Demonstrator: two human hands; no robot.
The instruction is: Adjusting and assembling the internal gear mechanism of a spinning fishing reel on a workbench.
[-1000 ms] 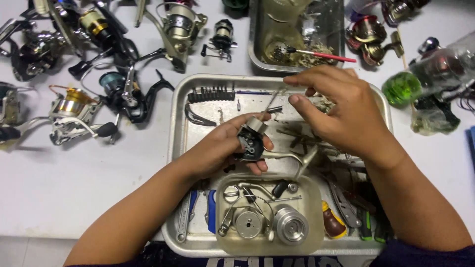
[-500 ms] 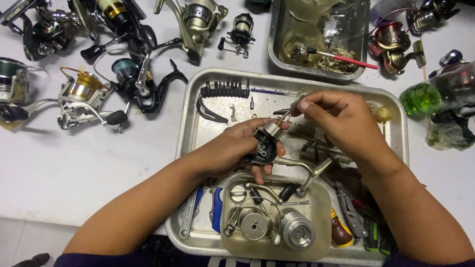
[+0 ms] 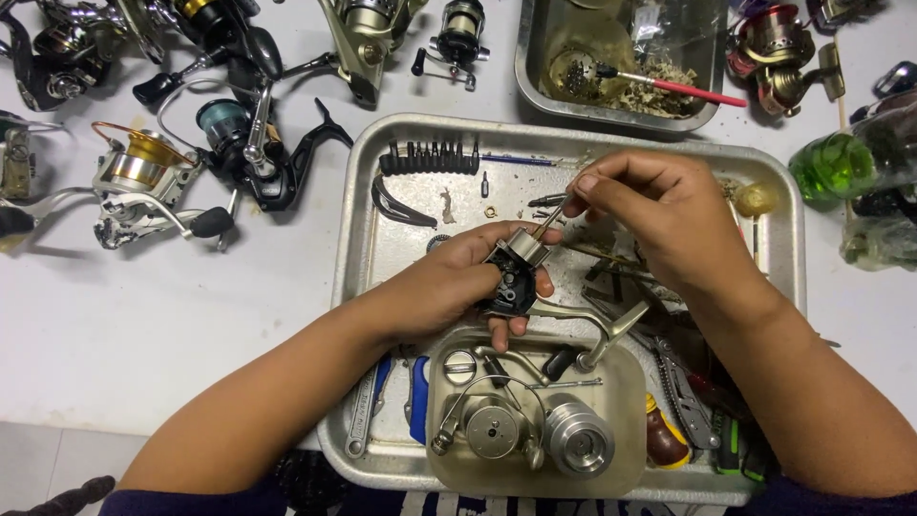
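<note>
Over a metal tray (image 3: 363, 248) on a white bench (image 3: 143, 325), the left hand (image 3: 458, 277) closes its grip around a black reel body (image 3: 511, 282) topped by a silver collar, the palm hiding much of it. The right hand (image 3: 659, 215) pinches a thin rod (image 3: 546, 223) whose tip meets the collar; what kind of tool it is cannot be made out. Three parts lie in a smaller dish (image 3: 630, 382) below. Several whole reels (image 3: 143, 182), some cut off by the frame, crowd the bench.

reel body (image 3: 509, 283) black, silver top | tray (image 3: 382, 239) silver | brush (image 3: 673, 88) red | bottle (image 3: 833, 166) green
</note>
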